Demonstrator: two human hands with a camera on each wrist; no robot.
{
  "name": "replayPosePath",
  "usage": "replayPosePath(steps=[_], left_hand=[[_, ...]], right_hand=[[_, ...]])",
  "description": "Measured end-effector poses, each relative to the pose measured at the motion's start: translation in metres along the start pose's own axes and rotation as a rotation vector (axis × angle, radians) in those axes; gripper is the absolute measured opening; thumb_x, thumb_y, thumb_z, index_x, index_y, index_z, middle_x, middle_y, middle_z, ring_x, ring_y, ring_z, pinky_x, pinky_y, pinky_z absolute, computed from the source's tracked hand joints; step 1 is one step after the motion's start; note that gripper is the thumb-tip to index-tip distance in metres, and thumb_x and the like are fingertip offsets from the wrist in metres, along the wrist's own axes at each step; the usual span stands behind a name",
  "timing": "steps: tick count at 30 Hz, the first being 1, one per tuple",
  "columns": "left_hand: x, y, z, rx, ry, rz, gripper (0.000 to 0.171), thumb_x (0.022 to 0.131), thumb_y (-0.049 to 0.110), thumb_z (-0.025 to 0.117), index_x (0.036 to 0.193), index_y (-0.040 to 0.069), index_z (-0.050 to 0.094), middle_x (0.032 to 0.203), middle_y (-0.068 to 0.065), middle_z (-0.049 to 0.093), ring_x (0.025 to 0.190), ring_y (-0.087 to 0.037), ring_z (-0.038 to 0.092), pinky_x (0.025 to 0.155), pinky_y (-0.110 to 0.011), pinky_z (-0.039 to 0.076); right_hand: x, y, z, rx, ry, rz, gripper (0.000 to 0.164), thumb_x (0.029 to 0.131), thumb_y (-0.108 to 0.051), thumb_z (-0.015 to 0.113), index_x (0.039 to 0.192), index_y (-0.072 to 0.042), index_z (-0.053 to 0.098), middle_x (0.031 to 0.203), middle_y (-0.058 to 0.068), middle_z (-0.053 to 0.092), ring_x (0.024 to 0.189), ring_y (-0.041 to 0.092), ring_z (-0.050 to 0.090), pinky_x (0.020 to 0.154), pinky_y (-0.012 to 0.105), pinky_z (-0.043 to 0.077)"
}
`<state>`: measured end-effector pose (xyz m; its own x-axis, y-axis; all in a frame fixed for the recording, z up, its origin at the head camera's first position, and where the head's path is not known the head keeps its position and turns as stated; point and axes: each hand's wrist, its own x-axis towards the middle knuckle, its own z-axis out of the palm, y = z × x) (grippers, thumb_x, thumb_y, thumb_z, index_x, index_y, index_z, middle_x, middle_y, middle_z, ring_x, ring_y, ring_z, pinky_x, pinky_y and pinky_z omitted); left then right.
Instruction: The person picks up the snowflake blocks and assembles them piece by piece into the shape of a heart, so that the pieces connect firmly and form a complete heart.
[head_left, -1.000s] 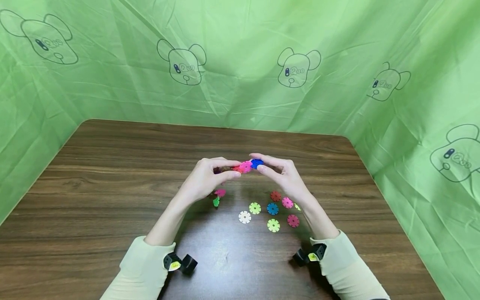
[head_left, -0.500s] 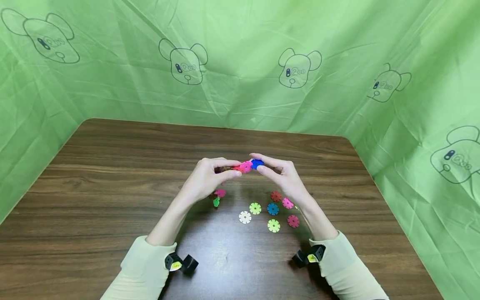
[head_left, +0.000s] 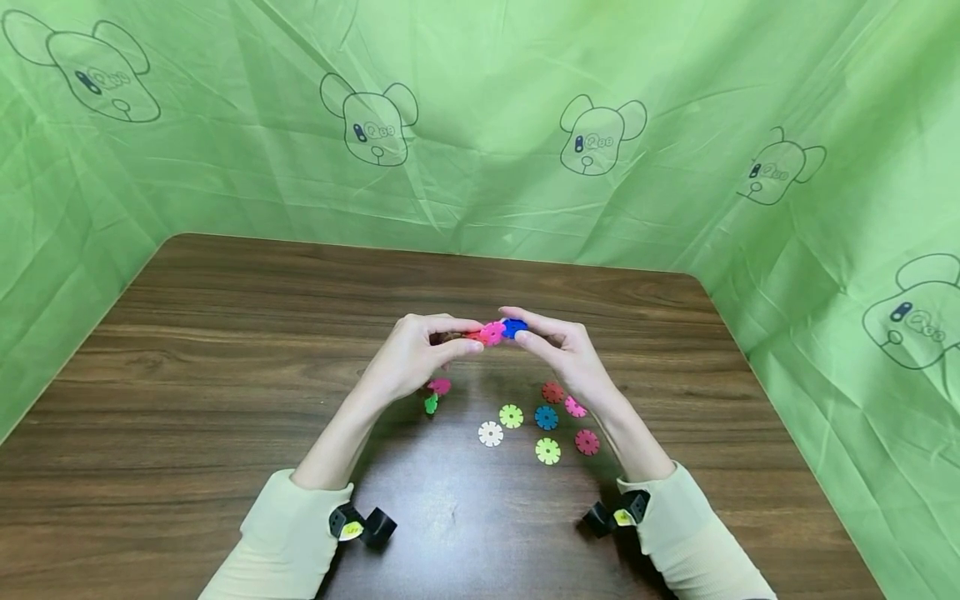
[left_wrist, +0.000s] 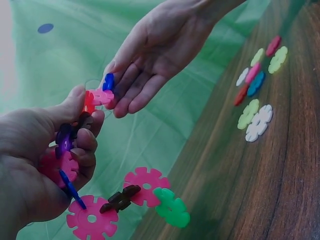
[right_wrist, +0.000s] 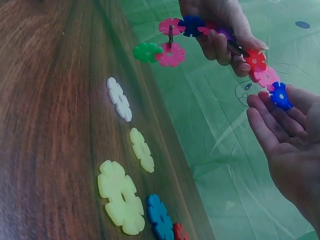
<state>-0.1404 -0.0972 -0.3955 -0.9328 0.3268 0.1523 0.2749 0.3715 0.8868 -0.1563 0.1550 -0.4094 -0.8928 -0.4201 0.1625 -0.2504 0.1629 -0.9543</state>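
While both hands hold a chain of notched discs (head_left: pixel 492 333) up over the table (head_left: pixel 262 317), between its left and right edges, the left hand (head_left: pixel 408 354) pinches a red disc (right_wrist: pixel 255 60) between thumb and index finger. The right hand (head_left: pixel 573 354) grips the blue disc (right_wrist: pixel 281 96) at the chain's end, thumb on one side and fingers on the other. A pink disc (right_wrist: pixel 268 77) links the two. Beyond the left hand's grip, the chain curves down through purple, pink, blue and brown pieces to a green disc (left_wrist: pixel 172 207) at its other end. On the surface, toward the right edge, lie loose discs: a white disc (head_left: pixel 491 434), a teal-blue disc (head_left: pixel 546 417), a crimson disc (head_left: pixel 587 442) and others. Green cloth (head_left: pixel 480 200) hangs behind the far edge.
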Motion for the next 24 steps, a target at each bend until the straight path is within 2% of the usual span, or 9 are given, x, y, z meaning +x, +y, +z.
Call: replayPosePath(steps=[5, 10, 15, 19, 24], left_hand=[[0.0001, -0.0007, -0.0005, -0.009, -0.001, -0.011, 0.026, 0.094, 0.029, 0.076, 0.119, 0.02, 0.078, 0.081, -0.001, 0.068, 0.06, -0.01, 0.04, 0.054, -0.024, 0.036], [0.0001, -0.0009, 0.0007, 0.014, 0.009, 0.006, 0.027, 0.094, 0.029, 0.076, 0.119, 0.019, 0.078, 0.095, -0.001, 0.077, 0.069, -0.012, 0.048, 0.062, -0.024, 0.042], [-0.0007, 0.0, 0.0005, 0.026, 0.009, 0.018, 0.028, 0.094, 0.029, 0.076, 0.12, 0.018, 0.078, 0.092, -0.002, 0.075, 0.067, -0.012, 0.048, 0.062, -0.024, 0.042], [-0.0005, -0.0001, 0.0008, 0.025, 0.001, 0.017, 0.028, 0.095, 0.029, 0.075, 0.12, 0.018, 0.078, 0.092, 0.0, 0.075, 0.066, -0.012, 0.047, 0.062, -0.024, 0.042], [-0.0003, -0.0003, 0.0001, -0.001, -0.015, 0.001, 0.027, 0.095, 0.029, 0.075, 0.121, 0.02, 0.077, 0.071, 0.001, 0.057, 0.061, -0.011, 0.042, 0.057, -0.024, 0.037]], right_hand=[[0.0, 0.0011, 0.0017, 0.017, 0.004, -0.012, 0.038, 0.105, -0.021, 0.061, 0.142, -0.014, 0.063, 0.139, 0.011, 0.067, 0.116, 0.01, 0.071, 0.104, 0.026, 0.053], [-0.0008, 0.0008, 0.003, 0.011, 0.014, -0.018, 0.038, 0.105, -0.023, 0.061, 0.142, -0.016, 0.063, 0.14, 0.008, 0.068, 0.118, 0.011, 0.07, 0.105, 0.027, 0.053], [-0.0014, 0.0006, 0.0034, -0.017, 0.017, -0.025, 0.037, 0.105, -0.023, 0.06, 0.142, -0.018, 0.063, 0.141, 0.015, 0.065, 0.12, 0.012, 0.069, 0.105, 0.025, 0.052], [-0.002, -0.0005, 0.0036, -0.029, 0.022, -0.022, 0.037, 0.105, -0.025, 0.06, 0.141, -0.021, 0.064, 0.141, 0.01, 0.066, 0.122, 0.012, 0.069, 0.105, 0.026, 0.052], [-0.0015, -0.0007, 0.0021, -0.029, 0.009, -0.025, 0.037, 0.106, -0.023, 0.06, 0.142, -0.018, 0.063, 0.141, 0.01, 0.067, 0.12, 0.011, 0.069, 0.105, 0.026, 0.052]])
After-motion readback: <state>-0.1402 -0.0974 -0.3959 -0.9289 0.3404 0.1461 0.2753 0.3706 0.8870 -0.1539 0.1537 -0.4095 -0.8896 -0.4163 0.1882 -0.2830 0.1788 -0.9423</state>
